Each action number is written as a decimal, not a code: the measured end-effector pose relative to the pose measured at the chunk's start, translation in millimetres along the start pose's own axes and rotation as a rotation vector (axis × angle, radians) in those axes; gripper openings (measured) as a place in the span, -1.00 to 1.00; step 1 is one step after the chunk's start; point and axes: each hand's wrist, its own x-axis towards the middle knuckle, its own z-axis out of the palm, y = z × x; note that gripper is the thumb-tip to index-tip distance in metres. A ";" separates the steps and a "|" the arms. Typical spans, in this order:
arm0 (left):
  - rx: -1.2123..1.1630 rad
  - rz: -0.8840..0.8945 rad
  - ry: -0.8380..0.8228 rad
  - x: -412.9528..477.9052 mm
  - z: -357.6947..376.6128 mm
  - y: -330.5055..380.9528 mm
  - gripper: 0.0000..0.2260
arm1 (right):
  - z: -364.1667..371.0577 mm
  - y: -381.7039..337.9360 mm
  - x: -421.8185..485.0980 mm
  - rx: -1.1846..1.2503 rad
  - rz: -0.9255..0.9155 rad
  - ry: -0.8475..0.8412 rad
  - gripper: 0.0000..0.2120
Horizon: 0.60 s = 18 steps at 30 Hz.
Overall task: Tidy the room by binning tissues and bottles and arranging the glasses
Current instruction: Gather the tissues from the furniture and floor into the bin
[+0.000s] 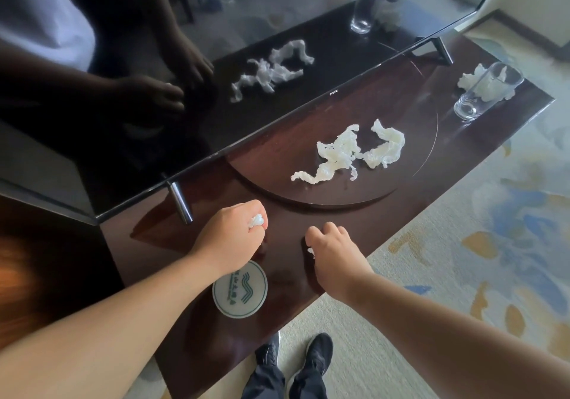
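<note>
Dark glossy wood makes the table (pixel 462 139), a long narrow top that runs diagonally. A black television (pixel 123 96) stands along its far side on a metal foot (pixel 182 202), so only a strip of wood stays open between the screen's lower edge and the table's near edge.

Both hands are over this strip at its near end. The left hand (pixel 229 235) has its grip curled round a small tissue wad (pixel 256 221), which shows white between the fingers. The right hand (pixel 336 253) is just beside it, close to the near edge, and its grip is also curled, pinching a tissue scrap (pixel 311 251) at the thumb side. A round white coaster (pixel 243 293) with a green mark lies on the wood, partly under the left wrist.

Beyond the hands there is bare wood, then a round plate (pixel 277 167) set on the table top. On it lies a long tissue (pixel 348 155), twisted and spread out. Near the far right corner stands an empty glass (pixel 487 93), and a crumpled tissue (pixel 468 81) lies just beside it, partly seen through it. Past the near edge is pale patterned carpet (pixel 462 244).
</note>
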 end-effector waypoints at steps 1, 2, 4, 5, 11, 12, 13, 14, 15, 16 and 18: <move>-0.005 0.003 -0.005 0.1 0.4 0.6 -0.86 | -0.6 -0.2 -0.2 0.012 0.005 0.001 -0.81; -0.009 0.008 -0.008 0.4 0.4 1.4 -0.86 | -1.7 -0.2 -0.3 0.024 0.012 0.006 -0.82; -0.014 0.023 -0.004 1.3 -0.8 4.0 -0.86 | -7.0 -1.0 -2.5 0.039 0.021 0.031 -0.82; -0.016 0.033 0.002 1.6 -1.9 5.8 -0.87 | -11.1 -1.7 -4.3 0.043 0.022 0.047 -0.80; -0.074 0.147 0.013 2.5 -13.1 26.5 -0.89 | -48.4 -5.9 -22.7 0.146 0.047 0.146 -0.83; -0.078 0.165 0.020 3.1 -15.7 31.9 -0.84 | -54.8 -5.6 -26.2 0.149 0.047 0.164 -0.84; -0.075 0.184 0.033 4.2 -18.5 38.2 -0.79 | -61.6 -4.8 -29.8 0.152 0.048 0.182 -0.83; -0.068 0.199 0.047 5.1 -21.5 44.7 -0.73 | -68.6 -3.8 -33.7 0.155 0.050 0.196 -0.82; -0.061 0.214 0.065 6.0 -24.8 51.6 -0.67 | -75.8 -3.1 -38.0 0.161 0.053 0.211 -0.81; -0.058 0.228 0.082 6.7 -28.2 58.2 -0.62 | -83.0 -2.2 -42.1 0.170 0.056 0.229 -0.81; -0.068 0.270 0.105 7.6 -35.6 70.4 -0.56 | -98.1 0.6 -50.2 0.198 0.061 0.280 -0.82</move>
